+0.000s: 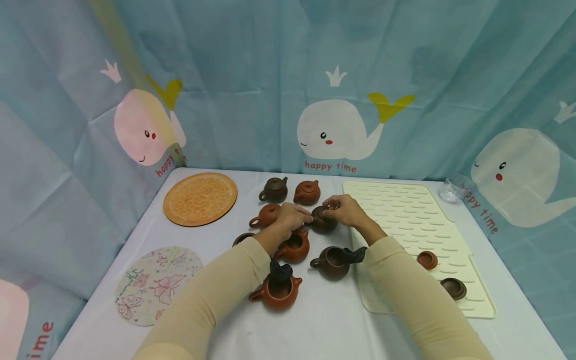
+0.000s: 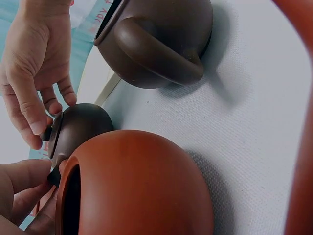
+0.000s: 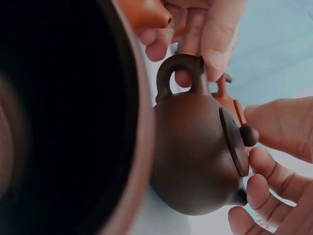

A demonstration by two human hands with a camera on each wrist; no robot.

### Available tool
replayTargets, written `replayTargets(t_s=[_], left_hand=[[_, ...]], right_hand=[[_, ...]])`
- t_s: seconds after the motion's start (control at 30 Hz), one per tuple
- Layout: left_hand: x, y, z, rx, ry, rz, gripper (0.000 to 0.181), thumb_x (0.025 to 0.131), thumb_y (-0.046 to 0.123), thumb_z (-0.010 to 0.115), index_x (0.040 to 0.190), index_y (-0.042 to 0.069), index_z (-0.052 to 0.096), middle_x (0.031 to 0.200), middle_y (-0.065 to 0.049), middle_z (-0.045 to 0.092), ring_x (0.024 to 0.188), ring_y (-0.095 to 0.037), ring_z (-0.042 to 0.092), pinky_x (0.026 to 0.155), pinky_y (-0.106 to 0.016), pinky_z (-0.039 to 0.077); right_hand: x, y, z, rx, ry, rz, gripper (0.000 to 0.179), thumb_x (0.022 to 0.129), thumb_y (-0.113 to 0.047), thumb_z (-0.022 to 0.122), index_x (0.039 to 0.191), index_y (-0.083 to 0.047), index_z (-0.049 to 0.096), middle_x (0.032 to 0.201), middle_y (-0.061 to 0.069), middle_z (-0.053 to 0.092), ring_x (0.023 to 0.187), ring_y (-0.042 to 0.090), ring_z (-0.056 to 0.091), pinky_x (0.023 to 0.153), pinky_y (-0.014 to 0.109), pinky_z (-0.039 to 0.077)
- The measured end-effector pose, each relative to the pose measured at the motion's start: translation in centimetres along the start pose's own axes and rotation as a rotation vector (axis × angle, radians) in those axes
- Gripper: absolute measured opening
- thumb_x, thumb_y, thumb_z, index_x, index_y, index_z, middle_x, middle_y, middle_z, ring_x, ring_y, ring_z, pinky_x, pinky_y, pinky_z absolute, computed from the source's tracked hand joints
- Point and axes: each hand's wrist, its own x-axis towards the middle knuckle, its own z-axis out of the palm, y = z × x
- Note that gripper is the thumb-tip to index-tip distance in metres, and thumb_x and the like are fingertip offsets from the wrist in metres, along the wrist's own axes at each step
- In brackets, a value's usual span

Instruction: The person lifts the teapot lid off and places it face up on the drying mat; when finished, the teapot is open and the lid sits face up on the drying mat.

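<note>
In the head view a dark brown teapot (image 1: 320,223) stands between both hands, its lid (image 3: 234,142) seated on top. My left hand (image 1: 292,218) pinches the teapot's handle (image 3: 178,66) between thumb and fingers. From the other side, my right hand (image 1: 346,210) pinches the lid's round knob (image 3: 249,135), with its other fingers near the spout. An open red-brown teapot (image 1: 294,246) sits just below my left hand. A lidded reddish teapot (image 1: 269,215) is partly behind that hand. Nearer the front are an open dark teapot (image 1: 332,265) and an open reddish one (image 1: 277,295).
At the back stand a lidded dark teapot (image 1: 274,189) and a lidded reddish one (image 1: 307,192). A cream mat (image 1: 396,210) on the right bears a reddish lid (image 1: 427,260) and a dark lid (image 1: 453,288). A glass (image 1: 452,190) and round mats (image 1: 200,199) lie farther out.
</note>
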Motion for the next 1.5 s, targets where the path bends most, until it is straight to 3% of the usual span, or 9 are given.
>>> replayTargets(t_s=[0.2, 0.5, 0.67, 0.9, 1.0, 1.13, 1.3, 1.37, 1.5], left_hand=[[0.3, -0.1, 0.2, 0.005, -0.009, -0.017, 0.009, 0.083, 0.005, 0.075, 0.092, 0.004, 0.077, 0.086, -0.008, 0.066, 0.069, -0.021, 0.061, 0.054, -0.027, 0.048], [0.3, 0.1, 0.1, 0.019, -0.003, -0.022, 0.007, 0.083, 0.007, 0.076, 0.09, 0.007, 0.077, 0.094, -0.006, 0.065, 0.074, -0.017, 0.058, 0.059, -0.027, 0.047], [0.3, 0.2, 0.2, 0.01, -0.015, -0.025, 0.007, 0.083, 0.007, 0.075, 0.09, 0.006, 0.077, 0.098, -0.006, 0.063, 0.075, -0.018, 0.058, 0.058, -0.027, 0.048], [0.2, 0.4, 0.1, 0.01, -0.01, -0.014, 0.007, 0.083, 0.006, 0.075, 0.09, 0.006, 0.077, 0.093, -0.006, 0.065, 0.076, -0.019, 0.058, 0.059, -0.028, 0.048], [0.1, 0.4, 0.1, 0.012, -0.012, -0.019, 0.007, 0.083, 0.007, 0.075, 0.09, 0.006, 0.077, 0.093, -0.006, 0.065, 0.076, -0.019, 0.059, 0.059, -0.028, 0.048], [0.1, 0.4, 0.2, 0.011, -0.01, -0.026, 0.007, 0.083, 0.006, 0.075, 0.09, 0.006, 0.077, 0.095, -0.007, 0.063, 0.077, -0.019, 0.058, 0.06, -0.028, 0.048], [0.2, 0.2, 0.1, 0.009, -0.004, -0.033, 0.006, 0.083, 0.006, 0.076, 0.088, 0.006, 0.077, 0.092, -0.007, 0.065, 0.08, -0.02, 0.058, 0.061, -0.029, 0.049], [0.2, 0.1, 0.1, 0.008, -0.001, -0.037, 0.005, 0.083, 0.007, 0.076, 0.088, 0.006, 0.077, 0.091, -0.006, 0.065, 0.08, -0.02, 0.058, 0.061, -0.029, 0.049], [0.4, -0.1, 0.1, 0.015, 0.002, -0.047, 0.005, 0.083, 0.007, 0.076, 0.087, 0.007, 0.077, 0.09, -0.006, 0.065, 0.079, -0.019, 0.058, 0.061, -0.029, 0.049]], right_hand=[[-0.2, -0.3, 0.1, -0.118, 0.008, -0.005, 0.017, 0.086, -0.009, 0.072, 0.102, -0.002, 0.072, 0.079, 0.005, 0.062, 0.072, 0.021, 0.056, 0.062, 0.035, 0.047], [-0.2, -0.6, 0.0, -0.256, 0.03, -0.103, 0.012, 0.086, -0.007, 0.071, 0.097, 0.0, 0.072, 0.08, 0.005, 0.066, 0.073, 0.021, 0.06, 0.066, 0.038, 0.049], [-0.3, -0.5, -0.2, -0.247, 0.042, -0.094, 0.013, 0.089, -0.01, 0.07, 0.096, 0.0, 0.072, 0.083, 0.006, 0.069, 0.077, 0.022, 0.063, 0.07, 0.04, 0.05], [-0.3, -0.4, -0.8, -0.158, 0.082, -0.007, 0.017, 0.09, -0.021, 0.071, 0.092, -0.004, 0.073, 0.084, 0.005, 0.069, 0.079, 0.022, 0.062, 0.069, 0.039, 0.049], [-0.4, 0.0, -0.8, -0.021, 0.083, 0.055, 0.016, 0.089, -0.02, 0.071, 0.089, -0.003, 0.072, 0.082, 0.006, 0.068, 0.074, 0.021, 0.06, 0.067, 0.039, 0.049], [-0.5, 0.7, -0.9, 0.324, 0.07, 0.139, 0.013, 0.088, -0.009, 0.066, 0.088, 0.003, 0.068, 0.079, 0.01, 0.064, 0.067, 0.02, 0.059, 0.067, 0.039, 0.052], [-0.7, 1.2, -0.9, 0.726, 0.031, 0.183, 0.006, 0.091, -0.001, 0.058, 0.089, 0.005, 0.06, 0.079, 0.012, 0.059, 0.066, 0.018, 0.058, 0.064, 0.031, 0.052], [-0.9, 1.3, -1.0, 0.832, 0.004, 0.182, 0.006, 0.094, 0.0, 0.053, 0.098, 0.002, 0.056, 0.082, 0.012, 0.057, 0.067, 0.018, 0.057, 0.064, 0.03, 0.051], [-1.0, 1.5, -1.1, 0.974, -0.048, 0.187, 0.035, 0.095, 0.002, 0.044, 0.129, -0.004, 0.049, 0.085, 0.014, 0.054, 0.068, 0.019, 0.056, 0.064, 0.031, 0.049]])
